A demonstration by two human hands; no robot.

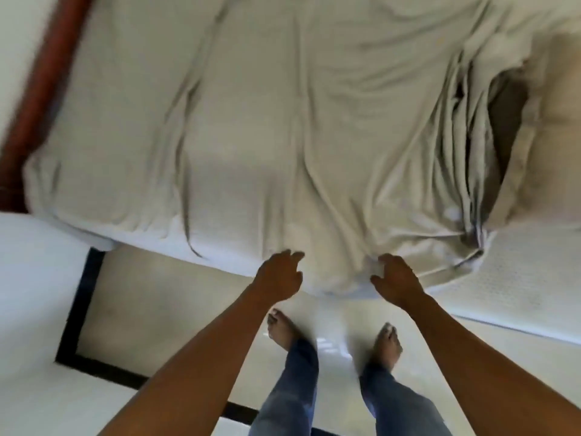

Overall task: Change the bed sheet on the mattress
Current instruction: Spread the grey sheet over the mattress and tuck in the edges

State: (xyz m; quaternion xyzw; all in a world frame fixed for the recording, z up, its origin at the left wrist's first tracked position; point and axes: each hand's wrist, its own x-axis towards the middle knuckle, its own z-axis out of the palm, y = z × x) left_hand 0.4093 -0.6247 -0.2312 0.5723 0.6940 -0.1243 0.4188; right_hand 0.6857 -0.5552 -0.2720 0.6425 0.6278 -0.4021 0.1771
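Note:
A pale grey-white bed sheet [283, 121] lies wrinkled across the mattress [518, 278], bunched into folds at the right, where the bare white quilted mattress top shows. Both my hands are at the near edge of the bed, where the sheet hangs over. My left hand [278, 275] hovers at the sheet's edge with fingers apart, holding nothing that I can see. My right hand [396, 281] has its fingers curled into a fold of the sheet at the edge.
A dark red wooden bed frame [47, 89] runs along the far left side. A crumpled pillow or bundle [518, 136] lies at the right. The floor is white tile [176, 294] with a black border strip [78, 309]. My bare feet [279, 328] stand close to the bed.

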